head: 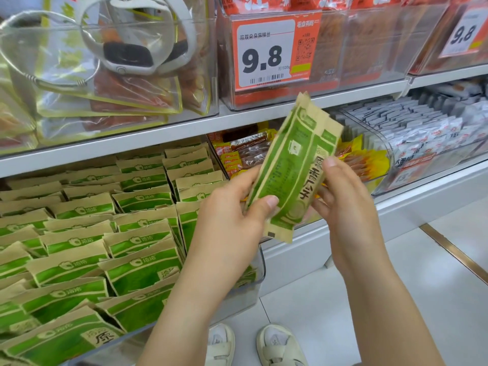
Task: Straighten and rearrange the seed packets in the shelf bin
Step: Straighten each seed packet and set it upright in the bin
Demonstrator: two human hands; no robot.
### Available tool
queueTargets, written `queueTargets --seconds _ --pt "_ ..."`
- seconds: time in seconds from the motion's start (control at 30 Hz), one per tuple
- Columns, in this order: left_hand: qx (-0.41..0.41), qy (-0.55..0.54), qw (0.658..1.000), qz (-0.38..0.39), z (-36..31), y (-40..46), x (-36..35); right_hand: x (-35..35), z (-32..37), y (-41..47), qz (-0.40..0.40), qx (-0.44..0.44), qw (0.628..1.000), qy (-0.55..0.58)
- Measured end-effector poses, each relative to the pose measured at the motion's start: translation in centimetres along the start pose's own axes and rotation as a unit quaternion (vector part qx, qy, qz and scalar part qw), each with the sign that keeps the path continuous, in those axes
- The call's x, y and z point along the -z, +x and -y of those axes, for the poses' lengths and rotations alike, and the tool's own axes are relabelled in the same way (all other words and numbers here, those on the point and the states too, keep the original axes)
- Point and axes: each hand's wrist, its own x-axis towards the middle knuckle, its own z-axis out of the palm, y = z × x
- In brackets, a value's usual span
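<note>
A clear shelf bin (260, 270) at the lower left is filled with several rows of green and tan seed packets (137, 270), most standing and leaning back. In front of the shelf, to the right of the bin, both hands hold up a small stack of the same green and tan packets (293, 167), tilted with the top to the upper right. My left hand (232, 215) grips the stack's lower left edge, thumb on its face. My right hand (343, 191) holds its right edge with the fingers curled behind.
A bin of red and yellow snack packs (245, 151) sits behind the held stack, and a bin of grey-white sachets (412, 128) lies to the right. Clear bins with a 9.8 price tag (272, 51) fill the upper shelf. White floor and my shoes (280, 344) are below.
</note>
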Motion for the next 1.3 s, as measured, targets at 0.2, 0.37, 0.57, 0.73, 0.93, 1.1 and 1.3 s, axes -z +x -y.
queueTargets --seconds 0.2,0.37,0.57,0.73,0.93,1.1,1.3 --pt "0.041 -0.078 0.994 0.065 -0.3 -0.2 0.4 0.9 0.8 -0.1 -0.026 0.016 0.998 0.052" --pt "-0.007 0.009 1.000 -0.009 0.1 -0.3 -0.6 1.1 0.9 -0.3 -0.055 0.068 0.995 0.043" --pt "-0.109 0.082 0.988 -0.076 -0.2 -0.6 -2.2 0.4 0.6 -1.2 -0.075 0.228 0.969 -0.059" --pt "-0.082 0.088 0.986 -0.115 -0.9 -0.7 -2.8 0.0 0.5 -1.7 -0.046 0.257 0.964 -0.042" --pt "-0.090 0.124 0.977 -0.147 -1.3 -0.5 -3.3 0.2 0.5 -1.6 -0.025 0.251 0.967 -0.019" --pt "-0.095 0.143 0.975 -0.143 -1.4 -0.5 -3.6 0.2 0.4 -1.6 -0.030 0.241 0.970 -0.025" --pt "-0.099 0.132 0.976 -0.139 -1.1 -0.6 -3.6 0.2 0.4 -1.8 -0.036 0.235 0.971 -0.032"
